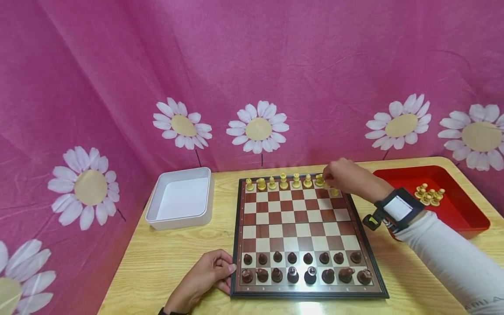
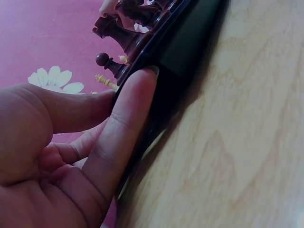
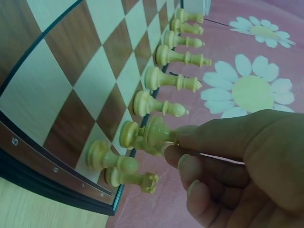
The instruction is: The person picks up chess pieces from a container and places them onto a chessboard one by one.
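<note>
The chessboard (image 1: 298, 229) lies on the table with dark pieces along its near side and pale pieces along its far side. My left hand (image 1: 212, 272) grips the board's left edge near the front corner, its fingertips at the black rim (image 2: 178, 52). At the far right corner my right hand (image 1: 346, 177) pinches a pale pawn (image 3: 156, 130) by its top between thumb and finger. The held pawn overlaps a pale knight (image 3: 129, 135) in the right wrist view, its head hidden by the fingers. Close by stand a pale rook (image 3: 133, 179) and another pale pawn (image 3: 109, 157).
Right of the board, beneath the right forearm, a red tray (image 1: 468, 218) holds several pale pawns (image 1: 429, 195). A white bin (image 1: 183, 197) stands at the back left of the wooden table (image 1: 157, 258). A pink flowered cloth (image 1: 315, 65) hangs behind.
</note>
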Demonstrator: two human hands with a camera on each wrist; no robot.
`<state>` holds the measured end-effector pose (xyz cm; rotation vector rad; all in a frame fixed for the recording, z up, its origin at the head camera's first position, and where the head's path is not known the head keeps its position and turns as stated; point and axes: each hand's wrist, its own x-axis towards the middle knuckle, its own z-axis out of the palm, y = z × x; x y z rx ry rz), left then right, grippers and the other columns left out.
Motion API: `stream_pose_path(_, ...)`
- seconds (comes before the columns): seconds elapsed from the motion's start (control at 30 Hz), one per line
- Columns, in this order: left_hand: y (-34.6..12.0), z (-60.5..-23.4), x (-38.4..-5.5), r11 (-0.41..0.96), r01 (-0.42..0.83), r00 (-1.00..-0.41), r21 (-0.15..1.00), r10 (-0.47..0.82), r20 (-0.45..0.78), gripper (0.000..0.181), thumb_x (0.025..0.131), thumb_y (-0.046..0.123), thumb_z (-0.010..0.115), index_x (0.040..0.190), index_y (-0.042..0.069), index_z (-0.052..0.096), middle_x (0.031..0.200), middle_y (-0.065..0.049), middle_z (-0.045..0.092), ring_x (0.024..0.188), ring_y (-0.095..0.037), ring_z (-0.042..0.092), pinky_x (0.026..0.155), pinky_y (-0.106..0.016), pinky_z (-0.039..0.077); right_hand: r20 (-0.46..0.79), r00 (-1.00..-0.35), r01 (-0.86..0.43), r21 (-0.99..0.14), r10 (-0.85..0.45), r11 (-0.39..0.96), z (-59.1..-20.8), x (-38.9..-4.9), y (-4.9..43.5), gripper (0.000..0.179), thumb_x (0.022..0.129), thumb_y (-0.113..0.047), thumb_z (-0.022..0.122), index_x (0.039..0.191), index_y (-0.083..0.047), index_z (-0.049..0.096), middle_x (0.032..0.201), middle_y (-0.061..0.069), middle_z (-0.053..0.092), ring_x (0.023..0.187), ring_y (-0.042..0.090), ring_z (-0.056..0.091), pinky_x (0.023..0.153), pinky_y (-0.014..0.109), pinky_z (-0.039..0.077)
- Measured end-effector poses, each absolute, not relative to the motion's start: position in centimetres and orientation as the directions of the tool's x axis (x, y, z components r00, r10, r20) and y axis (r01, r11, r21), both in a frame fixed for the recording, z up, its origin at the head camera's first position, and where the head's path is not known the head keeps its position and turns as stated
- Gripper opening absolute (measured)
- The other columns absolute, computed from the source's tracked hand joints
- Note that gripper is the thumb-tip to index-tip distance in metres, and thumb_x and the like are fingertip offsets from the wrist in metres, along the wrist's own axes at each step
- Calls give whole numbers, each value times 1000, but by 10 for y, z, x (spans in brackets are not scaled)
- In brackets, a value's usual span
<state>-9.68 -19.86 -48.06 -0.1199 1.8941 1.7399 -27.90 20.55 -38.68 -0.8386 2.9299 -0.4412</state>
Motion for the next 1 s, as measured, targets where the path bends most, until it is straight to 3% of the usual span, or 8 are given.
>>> stream_pose_path(0.53,-198,-482,-98,160,-434,-836,887,296,-462,21,100,8,67,113,-5,57,87,-5,65,67,-15,70,61,-31,66,-37,-844,-503,-290,-535,814,-406,-284,197,2,89,-6,80,88,-5,80,71,2,68,60,14,51,54,22,46)
stream_pose_path(0.77,-198,-481,-97,159,-429,-838,889,298,-458,21,99,7,67,112,-5,56,86,-5,64,66,-14,70,60,-31,66,-72,-851,-483,-279,-520,830,-412,-283,195,8,88,-9,82,95,-6,82,82,4,76,64,14,56,60,23,54)
stream_pose_path(1.0,-198,-480,-97,152,-427,-839,891,301,-453,20,98,5,67,111,-5,55,85,-5,63,66,-14,69,60,-30,66,-69,-854,-478,-288,-515,830,-414,-283,194,7,89,-7,81,95,-6,82,85,6,77,66,15,58,60,24,54)
